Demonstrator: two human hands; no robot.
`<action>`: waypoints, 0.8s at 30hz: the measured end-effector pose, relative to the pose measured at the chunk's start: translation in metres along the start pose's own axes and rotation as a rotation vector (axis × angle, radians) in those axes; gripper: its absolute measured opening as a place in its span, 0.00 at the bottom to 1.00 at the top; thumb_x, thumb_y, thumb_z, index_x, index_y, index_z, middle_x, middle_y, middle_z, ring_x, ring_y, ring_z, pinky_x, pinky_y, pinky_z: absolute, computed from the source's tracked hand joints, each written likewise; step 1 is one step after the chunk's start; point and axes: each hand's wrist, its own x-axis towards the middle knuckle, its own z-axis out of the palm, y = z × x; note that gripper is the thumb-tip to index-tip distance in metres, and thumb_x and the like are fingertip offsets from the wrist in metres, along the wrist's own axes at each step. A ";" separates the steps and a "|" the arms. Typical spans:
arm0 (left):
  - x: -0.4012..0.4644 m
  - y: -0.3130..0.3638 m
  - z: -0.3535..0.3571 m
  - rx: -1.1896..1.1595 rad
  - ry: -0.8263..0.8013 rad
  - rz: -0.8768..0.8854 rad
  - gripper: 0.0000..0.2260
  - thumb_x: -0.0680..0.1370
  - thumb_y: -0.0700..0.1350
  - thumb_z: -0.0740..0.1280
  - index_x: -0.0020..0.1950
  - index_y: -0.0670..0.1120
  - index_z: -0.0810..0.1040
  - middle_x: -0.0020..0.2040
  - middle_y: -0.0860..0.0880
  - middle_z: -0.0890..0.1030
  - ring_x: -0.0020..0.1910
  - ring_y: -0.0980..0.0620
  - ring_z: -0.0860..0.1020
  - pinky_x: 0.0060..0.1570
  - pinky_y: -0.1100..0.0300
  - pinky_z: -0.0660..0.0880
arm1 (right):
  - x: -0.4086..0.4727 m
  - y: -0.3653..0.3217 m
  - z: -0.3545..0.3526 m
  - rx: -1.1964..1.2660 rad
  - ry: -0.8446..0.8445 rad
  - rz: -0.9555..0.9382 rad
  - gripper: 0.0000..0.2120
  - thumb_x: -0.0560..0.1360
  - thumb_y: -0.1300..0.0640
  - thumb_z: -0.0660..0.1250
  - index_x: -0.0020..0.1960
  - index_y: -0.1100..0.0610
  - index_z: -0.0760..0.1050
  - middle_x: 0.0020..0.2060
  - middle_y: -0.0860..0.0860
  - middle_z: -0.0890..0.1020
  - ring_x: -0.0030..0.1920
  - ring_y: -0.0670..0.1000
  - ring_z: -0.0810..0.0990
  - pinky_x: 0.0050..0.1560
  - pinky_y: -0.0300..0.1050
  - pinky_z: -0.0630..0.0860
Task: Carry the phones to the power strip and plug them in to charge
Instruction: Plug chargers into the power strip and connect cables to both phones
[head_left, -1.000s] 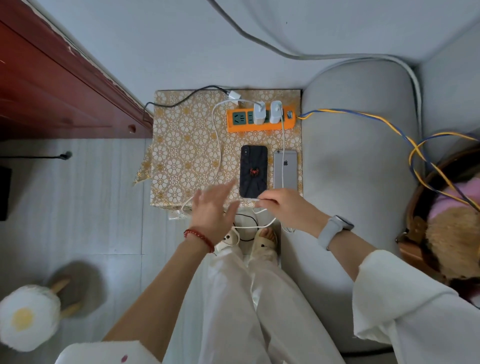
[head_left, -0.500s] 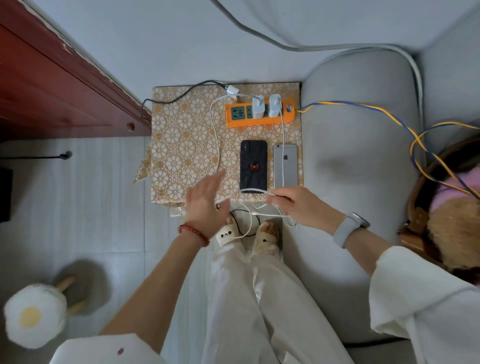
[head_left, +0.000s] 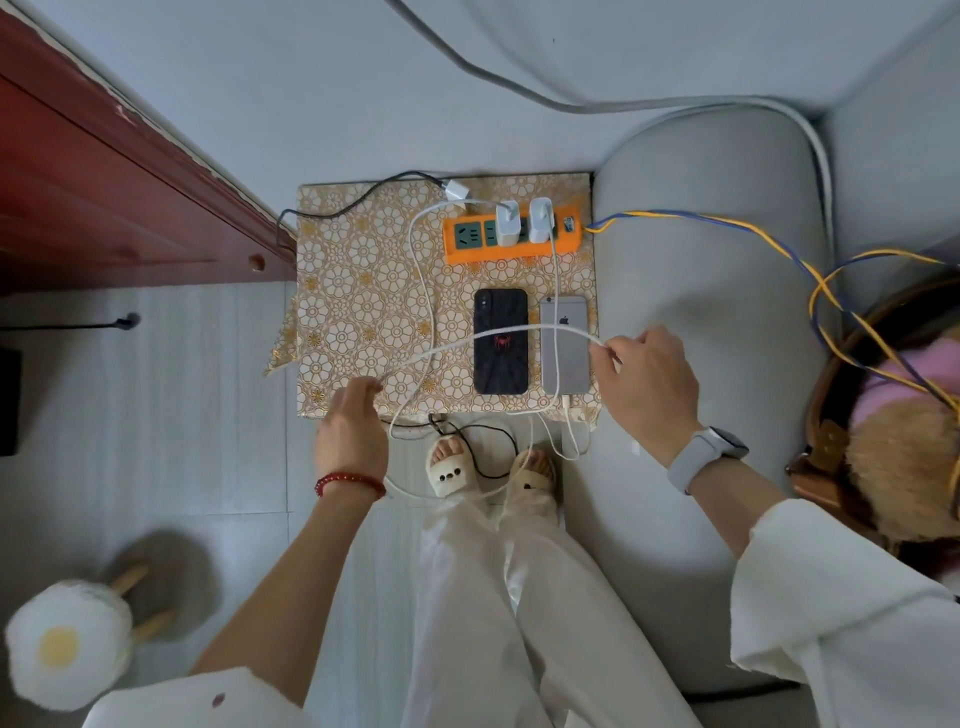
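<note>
Two phones lie face down on a gold-patterned cloth-covered stand (head_left: 363, 291): a black phone (head_left: 500, 340) with a red spider mark, and a silver phone (head_left: 564, 345) to its right with a white cable plugged into its near end. Behind them sits an orange power strip (head_left: 511, 236) holding two white chargers. My right hand (head_left: 647, 387) pinches a white cable (head_left: 519, 332) stretched over both phones. My left hand (head_left: 353, 436) grips the same cable at the stand's front left edge.
A grey sofa arm (head_left: 701, 322) borders the stand on the right, with yellow and blue wires across it. A red wooden cabinet (head_left: 104, 197) stands at left. Loose black and white cables lie on the floor by my slippered feet. An egg-shaped stool (head_left: 67, 644) sits bottom left.
My right hand moved right and up, pulling the white cable taut across both phones. My left hand closed onto the cable near the stand's front edge.
</note>
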 end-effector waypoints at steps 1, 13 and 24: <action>-0.002 -0.004 0.002 0.023 -0.034 0.013 0.10 0.78 0.36 0.56 0.52 0.41 0.76 0.52 0.41 0.80 0.46 0.39 0.78 0.38 0.56 0.69 | 0.003 -0.004 -0.003 -0.034 0.036 0.023 0.18 0.78 0.49 0.57 0.42 0.62 0.77 0.34 0.56 0.71 0.40 0.61 0.74 0.34 0.44 0.62; -0.007 -0.034 0.018 0.424 -0.414 0.008 0.12 0.77 0.39 0.55 0.54 0.50 0.75 0.54 0.47 0.79 0.46 0.42 0.78 0.41 0.54 0.72 | 0.049 -0.035 -0.019 1.441 0.080 0.609 0.03 0.78 0.59 0.58 0.49 0.53 0.69 0.29 0.51 0.71 0.24 0.47 0.71 0.30 0.41 0.75; 0.022 0.001 0.051 -0.008 -0.499 -0.201 0.14 0.78 0.40 0.56 0.62 0.46 0.72 0.61 0.44 0.77 0.49 0.50 0.76 0.49 0.60 0.72 | 0.027 -0.051 0.067 0.635 -0.410 0.268 0.11 0.79 0.61 0.53 0.58 0.65 0.67 0.51 0.60 0.79 0.47 0.57 0.79 0.51 0.54 0.76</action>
